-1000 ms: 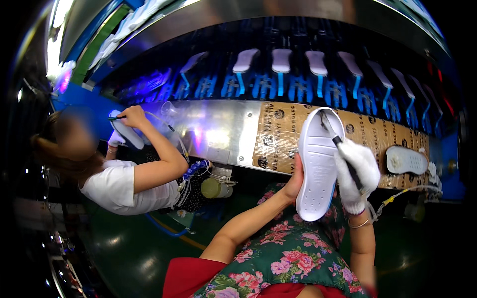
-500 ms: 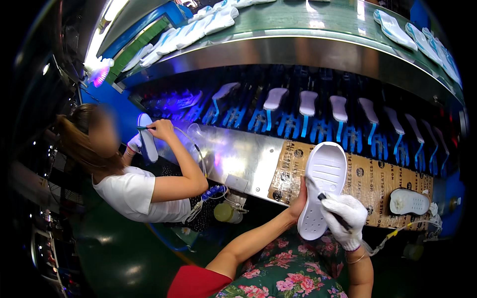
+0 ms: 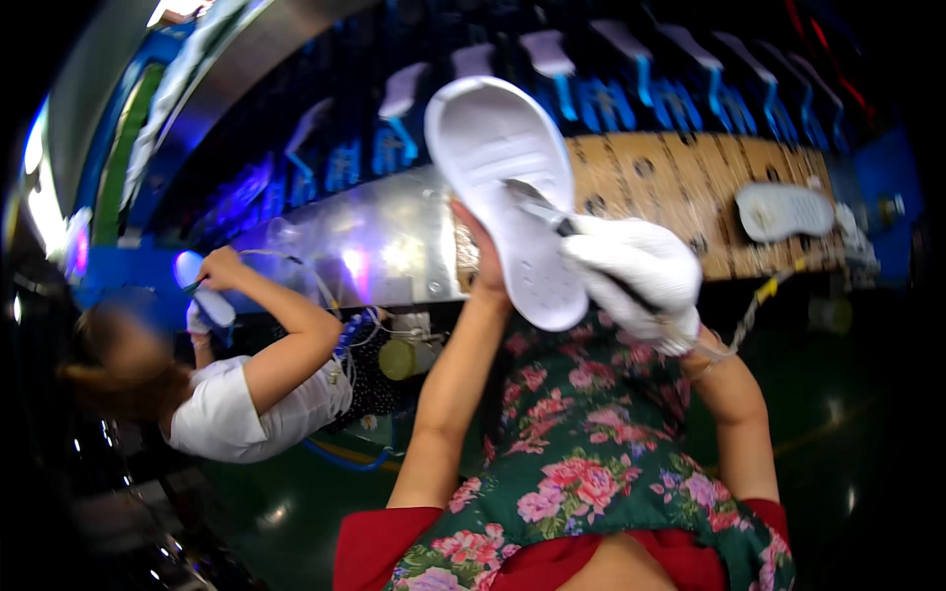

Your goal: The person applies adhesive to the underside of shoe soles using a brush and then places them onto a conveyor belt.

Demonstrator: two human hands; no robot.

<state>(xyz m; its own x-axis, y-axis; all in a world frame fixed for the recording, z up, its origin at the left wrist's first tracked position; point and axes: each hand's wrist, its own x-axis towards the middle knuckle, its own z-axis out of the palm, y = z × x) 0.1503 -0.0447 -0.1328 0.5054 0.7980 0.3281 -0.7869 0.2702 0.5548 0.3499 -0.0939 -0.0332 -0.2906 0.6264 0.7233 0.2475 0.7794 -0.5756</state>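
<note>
A white shoe sole is held up in front of me, tilted, its ridged hollow side facing me. My left hand, bare, grips it at the left edge; part of the fingers is hidden behind it. My right hand, in a white glove, is closed round a slim brush-like tool with a dark handle. The tool's tip lies over the middle of the sole's inner face and seems to touch it; motion blur hides the exact contact.
Behind the sole runs a metal bench with brown patterned cardboard. Another white sole lies at its right. Beyond, a rack carries several pale insole-shaped pieces on blue supports. At left a co-worker holds a sole and a tool.
My view has swung, so the bench sits higher in the picture. The sole is raised and tilted further left. The tool's tip has moved from the sole's waist toward its ridges.
</note>
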